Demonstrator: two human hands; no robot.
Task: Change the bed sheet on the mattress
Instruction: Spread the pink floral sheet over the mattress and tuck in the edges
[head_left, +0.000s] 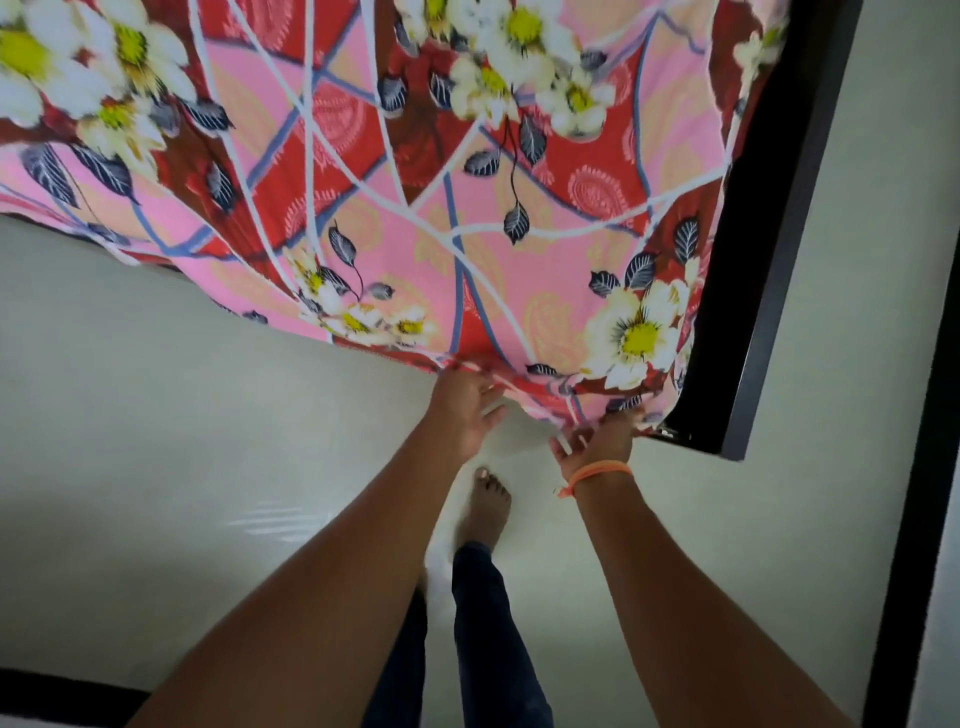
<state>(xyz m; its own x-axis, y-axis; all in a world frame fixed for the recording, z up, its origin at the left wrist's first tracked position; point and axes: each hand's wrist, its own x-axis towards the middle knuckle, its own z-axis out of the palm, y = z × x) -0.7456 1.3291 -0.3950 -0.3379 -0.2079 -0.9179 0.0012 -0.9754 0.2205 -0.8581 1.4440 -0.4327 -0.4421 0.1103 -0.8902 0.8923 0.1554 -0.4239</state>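
Observation:
A pink and red bed sheet (415, 182) with white flowers and dark leaves billows across the upper half of the view, its near edge lifted off the floor. My left hand (462, 410) grips that near hem. My right hand (597, 441), with an orange band on its wrist, grips the hem close to the sheet's right corner. The mattress is hidden under the sheet.
A black bed frame edge (763, 260) runs down the right side of the sheet. Pale glossy floor (182, 415) lies below. My bare foot (485, 514) and dark trouser legs stand between my arms. A dark strip (904, 519) borders the far right.

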